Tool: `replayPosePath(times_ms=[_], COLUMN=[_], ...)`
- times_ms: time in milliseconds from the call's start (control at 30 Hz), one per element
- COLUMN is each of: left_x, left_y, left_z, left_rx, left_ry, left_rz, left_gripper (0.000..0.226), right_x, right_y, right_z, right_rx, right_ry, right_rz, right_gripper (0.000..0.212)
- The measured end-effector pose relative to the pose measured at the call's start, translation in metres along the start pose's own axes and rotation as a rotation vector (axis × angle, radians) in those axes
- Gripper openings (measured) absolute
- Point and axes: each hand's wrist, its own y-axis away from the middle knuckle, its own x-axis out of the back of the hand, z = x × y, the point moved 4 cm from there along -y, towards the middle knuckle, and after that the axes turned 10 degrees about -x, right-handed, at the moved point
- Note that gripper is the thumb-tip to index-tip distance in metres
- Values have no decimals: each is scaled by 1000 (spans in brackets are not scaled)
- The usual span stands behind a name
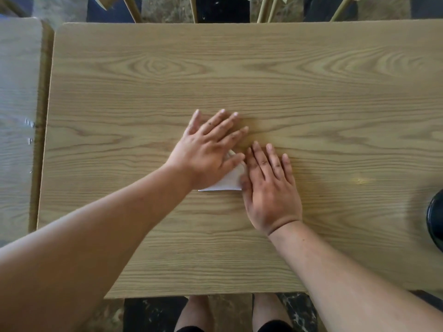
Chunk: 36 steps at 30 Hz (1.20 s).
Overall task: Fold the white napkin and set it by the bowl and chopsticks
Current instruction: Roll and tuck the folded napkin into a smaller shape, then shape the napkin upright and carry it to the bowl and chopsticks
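Note:
A small folded white napkin (229, 181) lies flat near the middle of the wooden table (239, 75); only a wedge of it shows between my hands. My left hand (211, 149) rests palm down on its left part with fingers spread. My right hand (268, 188) lies flat beside it, its thumb edge touching the napkin's right side. A dark round object, likely the bowl (435, 220), is cut off by the right edge of the view. No chopsticks are visible.
A second table (16, 104) abuts on the left with a narrow gap. Wooden chair legs (130, 8) stand beyond the far edge. My knees (230, 315) show below the near table edge, over a dark marble floor.

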Motion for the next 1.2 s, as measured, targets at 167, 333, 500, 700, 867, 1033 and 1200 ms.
replayPosePath(times_ms=[167, 333, 500, 700, 867, 1033, 1200], left_x=[7, 6, 7, 4, 3, -3, -11], left_y=[10, 9, 9, 8, 13, 53, 113], left_z=[-30, -28, -29, -29, -25, -10, 12], left_rx=[109, 120, 124, 128, 188, 429, 501], left_ry=[25, 27, 29, 15, 48, 129, 72], left_rz=[-10, -17, -10, 2, 2, 41, 50], left_gripper=[59, 57, 57, 58, 58, 60, 68], right_x=[1, -1, 0, -2, -1, 4, 26], right_y=[0, 0, -1, -1, -2, -17, -76], right_z=[1, 1, 1, 1, 1, 8, 29], right_rx=[-1, 4, 8, 6, 4, 83, -91], right_ry=[16, 11, 8, 2, -29, -15, 20], right_rz=[12, 3, -11, -25, -47, -159, -266], right_gripper=[59, 59, 60, 59, 61, 66, 87])
